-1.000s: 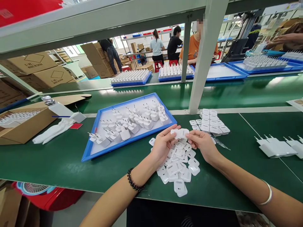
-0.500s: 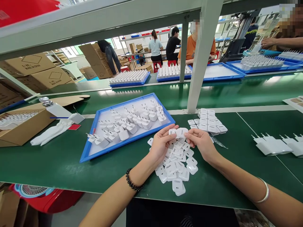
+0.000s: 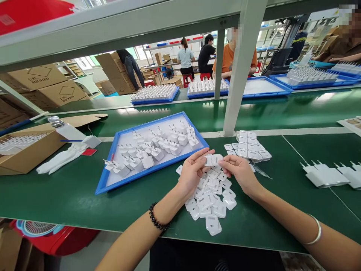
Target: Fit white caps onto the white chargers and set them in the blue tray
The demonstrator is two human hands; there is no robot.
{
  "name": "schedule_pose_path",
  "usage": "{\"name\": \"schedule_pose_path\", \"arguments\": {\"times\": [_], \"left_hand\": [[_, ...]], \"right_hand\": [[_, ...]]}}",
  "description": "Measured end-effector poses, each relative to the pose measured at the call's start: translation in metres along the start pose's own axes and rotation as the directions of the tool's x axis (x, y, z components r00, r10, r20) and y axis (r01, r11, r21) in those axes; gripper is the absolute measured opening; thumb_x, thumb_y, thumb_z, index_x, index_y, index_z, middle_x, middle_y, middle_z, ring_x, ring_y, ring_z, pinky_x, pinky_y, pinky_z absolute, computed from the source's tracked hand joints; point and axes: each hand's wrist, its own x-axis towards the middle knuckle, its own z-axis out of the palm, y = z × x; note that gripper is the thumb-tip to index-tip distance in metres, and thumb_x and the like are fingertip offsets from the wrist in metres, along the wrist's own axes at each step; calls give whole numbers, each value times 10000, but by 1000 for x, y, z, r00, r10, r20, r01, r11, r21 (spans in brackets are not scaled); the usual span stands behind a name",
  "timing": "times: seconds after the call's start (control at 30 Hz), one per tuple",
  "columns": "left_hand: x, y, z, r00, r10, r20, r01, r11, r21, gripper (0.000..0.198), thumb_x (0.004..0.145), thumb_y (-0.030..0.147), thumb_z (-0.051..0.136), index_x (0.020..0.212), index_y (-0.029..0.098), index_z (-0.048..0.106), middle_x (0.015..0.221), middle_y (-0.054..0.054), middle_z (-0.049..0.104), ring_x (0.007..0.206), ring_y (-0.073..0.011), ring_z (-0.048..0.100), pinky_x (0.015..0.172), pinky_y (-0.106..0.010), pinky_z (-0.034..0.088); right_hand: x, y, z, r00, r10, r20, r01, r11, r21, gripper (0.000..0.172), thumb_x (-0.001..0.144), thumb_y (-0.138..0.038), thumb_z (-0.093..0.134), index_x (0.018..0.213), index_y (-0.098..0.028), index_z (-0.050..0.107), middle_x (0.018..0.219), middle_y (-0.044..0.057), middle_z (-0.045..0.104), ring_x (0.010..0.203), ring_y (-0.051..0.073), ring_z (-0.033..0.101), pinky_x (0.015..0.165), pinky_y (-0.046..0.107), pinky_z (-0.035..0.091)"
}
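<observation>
My left hand (image 3: pixel 194 168) is closed on a small white plastic cover (image 3: pixel 208 160), thumb on top. Beside it, my right hand (image 3: pixel 238 170) pinches a second cover (image 3: pixel 216 160) with printed lettering. The two covers touch or overlap. Below both hands lies a loose pile of similar white covers (image 3: pixel 205 202), some turned lettering up and some with a slot showing. Neat stacked rows of covers (image 3: pixel 249 146) stand beyond my right hand. Left of my hands, a blue-rimmed tray (image 3: pixel 153 172) bears white plug housings (image 3: pixel 147 160) with two pins each.
A cardboard box (image 3: pixel 31 160) of plug housings, a white glove (image 3: pixel 63 158) and a metal-topped bottle (image 3: pixel 67 130) lie at left. More plug housings (image 3: pixel 324 175) are at right. A shelf post (image 3: pixel 234 101) rises ahead; people sit beyond the bench.
The cover in my right hand has tilted slightly and now shows its lettering more clearly. Both hands stay almost in place. At far right a co-worker's hand has lowered.
</observation>
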Motion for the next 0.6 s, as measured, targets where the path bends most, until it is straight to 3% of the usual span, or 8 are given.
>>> {"name": "schedule_pose_path", "arguments": {"times": [0.23,0.43,0.5,0.6], "left_hand": [[-1,-5,0,997,75,-23,-74,997,35,388,713,118,763,1089,179,687,1227,-101,675,1147,-264,630,913,-319,522],[0,-3,1,999,42,31,-40,997,-61,311,789,174,696,1100,162,686,1270,-117,647,1207,-278,589,979,-350,491],[0,-1,1,996,41,82,-34,996,-84,320,817,185,660,1136,162,676,1289,-120,634,1225,-272,576,1002,-354,478],[-1,-1,1,990,43,134,-37,998,-46,367,807,179,675,1175,179,667,1322,-107,612,1230,-255,571,1016,-331,459]], "right_hand": [[-6,-2,9,997,43,67,-44,999,17,322,653,-482,785,673,-188,654,522,-22,564,494,115,449,504,270,354],[-4,-1,7,999,33,18,-34,997,63,335,643,-471,794,643,-195,605,502,-49,495,488,103,396,491,263,312],[-3,0,5,997,77,19,-79,989,122,336,642,-451,803,642,-190,591,512,-55,477,493,94,380,493,258,301],[0,0,3,970,207,127,-235,930,281,318,650,-388,814,647,-185,569,546,-58,449,511,84,357,502,246,308]]}}
